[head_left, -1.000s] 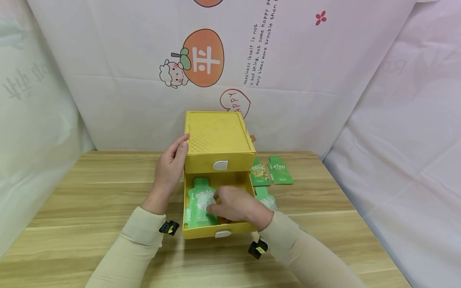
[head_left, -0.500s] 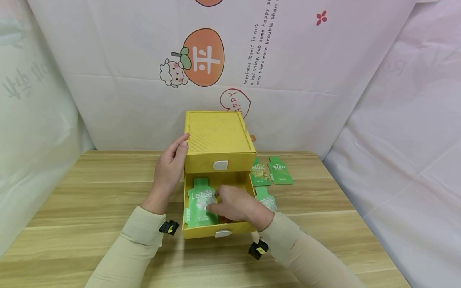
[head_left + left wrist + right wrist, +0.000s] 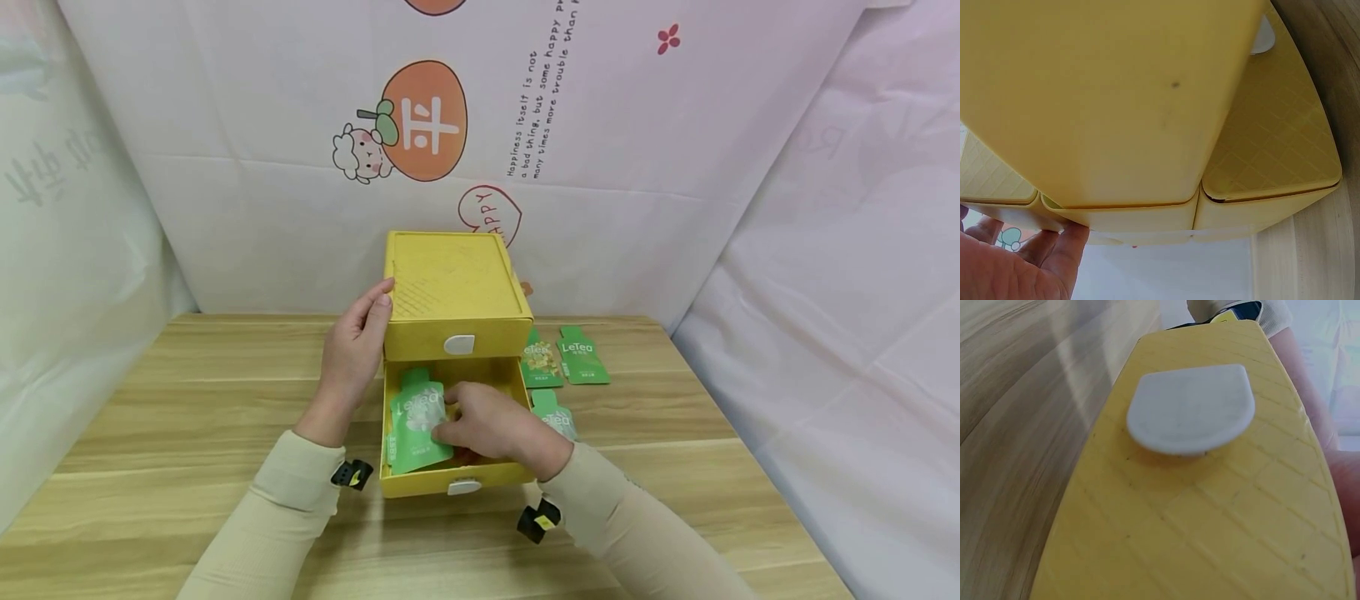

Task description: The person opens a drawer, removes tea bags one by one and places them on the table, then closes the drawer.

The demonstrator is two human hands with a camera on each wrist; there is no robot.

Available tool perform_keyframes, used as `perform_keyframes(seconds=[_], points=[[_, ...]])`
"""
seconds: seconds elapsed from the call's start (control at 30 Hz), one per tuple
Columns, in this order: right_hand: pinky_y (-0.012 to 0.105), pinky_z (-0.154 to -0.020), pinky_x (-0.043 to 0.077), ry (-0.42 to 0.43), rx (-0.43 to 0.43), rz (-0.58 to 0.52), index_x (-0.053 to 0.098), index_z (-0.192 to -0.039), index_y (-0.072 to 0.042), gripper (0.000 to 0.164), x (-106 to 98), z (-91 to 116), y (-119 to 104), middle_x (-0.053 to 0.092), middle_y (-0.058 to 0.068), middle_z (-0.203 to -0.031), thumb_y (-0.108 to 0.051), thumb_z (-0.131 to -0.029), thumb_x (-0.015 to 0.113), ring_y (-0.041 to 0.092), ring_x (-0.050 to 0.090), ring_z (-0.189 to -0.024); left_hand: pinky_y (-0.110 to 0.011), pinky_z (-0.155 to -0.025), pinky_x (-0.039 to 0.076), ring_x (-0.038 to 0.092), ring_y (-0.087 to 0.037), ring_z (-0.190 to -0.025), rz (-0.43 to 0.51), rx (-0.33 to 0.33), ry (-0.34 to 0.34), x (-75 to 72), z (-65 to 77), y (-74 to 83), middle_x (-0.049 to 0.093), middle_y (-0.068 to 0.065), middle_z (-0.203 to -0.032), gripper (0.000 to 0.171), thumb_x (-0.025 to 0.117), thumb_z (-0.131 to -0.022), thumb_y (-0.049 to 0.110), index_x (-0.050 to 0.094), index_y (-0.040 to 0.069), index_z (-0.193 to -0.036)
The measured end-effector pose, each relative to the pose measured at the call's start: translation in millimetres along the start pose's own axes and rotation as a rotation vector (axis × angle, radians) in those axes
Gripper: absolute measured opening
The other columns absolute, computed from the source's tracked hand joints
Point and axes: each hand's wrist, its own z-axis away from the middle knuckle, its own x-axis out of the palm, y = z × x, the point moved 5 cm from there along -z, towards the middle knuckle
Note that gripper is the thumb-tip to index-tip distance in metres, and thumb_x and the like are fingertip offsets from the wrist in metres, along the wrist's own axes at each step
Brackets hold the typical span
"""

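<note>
Head view: pinching a flat green sachet [image 3: 414, 435] at its right side with the right hand [image 3: 491, 425], narrow at the grip, thumb on the printed face. Sachet just left of that hand, slightly askew inside the pulled-out yellow drawer [image 3: 405, 486]. Farther forward and to the left, bracing the side of the yellow box [image 3: 457, 275] with the left hand [image 3: 356, 350], fingers rather straight, holding nothing. To the right of the right hand, more green sachets [image 3: 585, 356] lying on the bench [image 3: 225, 400]. Probably light, pliable and a little slippery, judging by the smooth, thin pack; likely best taken by a side edge, without squeezing the middle. Left wrist view: touching an edge of the box with the fingers, beside a plain side wall. Right wrist view: mostly drawer front and white pull tab [image 3: 1191, 406], below the hand; cannot tell the grip from there.
</note>
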Motion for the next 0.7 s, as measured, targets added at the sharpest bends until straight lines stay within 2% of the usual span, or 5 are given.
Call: perform_keyframes(seconds=[0.13,0.3,0.57,0.7], points=[[0.031,-0.057,0.058,-0.015,0.023,-0.08,0.053,-0.143,0.007,0.055,1.4,0.1,0.3,0.069,0.009,-0.072,-0.016,-0.098,0.072,0.019,0.07,-0.058,-0.047,-0.119,0.041,0.048,-0.017,-0.146,-0.004,-0.002,0.0,0.0,0.0,-0.1,0.054,0.007,-0.156,0.053,0.042,-0.11,0.055,0.056,0.027,-0.153],[0.032,-0.058,0.06,-0.023,0.023,-0.123,0.048,-0.147,0.008,0.06,2.0,-0.8,0.8,0.069,0.009,-0.079,-0.016,-0.098,0.073,0.02,0.07,-0.06,-0.047,-0.119,0.04,0.047,-0.016,-0.146,0.001,-0.002,0.0,0.1,0.3,-0.1,0.053,0.008,-0.156,0.054,0.042,-0.109,0.056,0.056,0.027,-0.153],[0.034,-0.06,0.061,-0.03,0.004,-0.228,0.04,-0.153,0.01,0.064,1.6,-1.5,2.6,0.068,0.011,-0.07,-0.013,-0.101,0.068,0.018,0.068,-0.056,-0.048,-0.119,0.04,0.046,-0.016,-0.147,0.004,0.003,-0.004,0.7,-0.1,-1.3,0.052,0.008,-0.157,0.054,0.042,-0.109,0.056,0.056,0.027,-0.153],[0.036,-0.063,0.063,-0.017,-0.004,-0.259,0.039,-0.155,0.009,0.062,-2.0,0.7,2.2,0.068,0.012,-0.074,-0.012,-0.102,0.065,0.018,0.067,-0.058,-0.047,-0.119,0.04,0.045,-0.016,-0.147,0.006,-0.001,-0.005,0.8,0.0,-1.7,0.052,0.008,-0.157,0.055,0.042,-0.109,0.056,0.056,0.027,-0.153]])
